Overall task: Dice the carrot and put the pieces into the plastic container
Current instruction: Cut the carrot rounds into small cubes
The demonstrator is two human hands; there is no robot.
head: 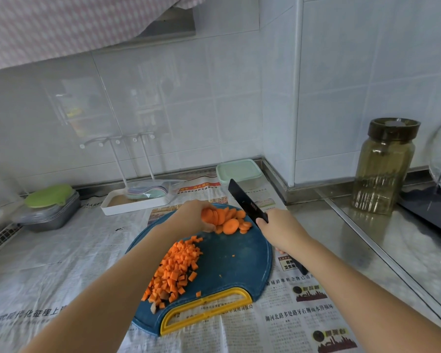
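Observation:
A round blue cutting board [237, 258] with a yellow handle lies on newspaper. A heap of diced carrot [175, 270] covers its left side. Round carrot slices [233, 222] lie at its far edge. My left hand [191, 216] grips a stack of carrot slices [213, 215] there. My right hand [281, 229] holds a black knife [247, 203], its blade raised and pointing away over the board's far right edge. The plastic container [238, 173], pale green with its lid on, stands behind the board near the wall corner.
A white tray [138, 200] with pastel dishes and a rack stands at the back. Stacked grey trays under a green lid [50, 207] are at the left. A glass jar [383, 166] and a black scale [433, 210] stand on the steel counter at the right.

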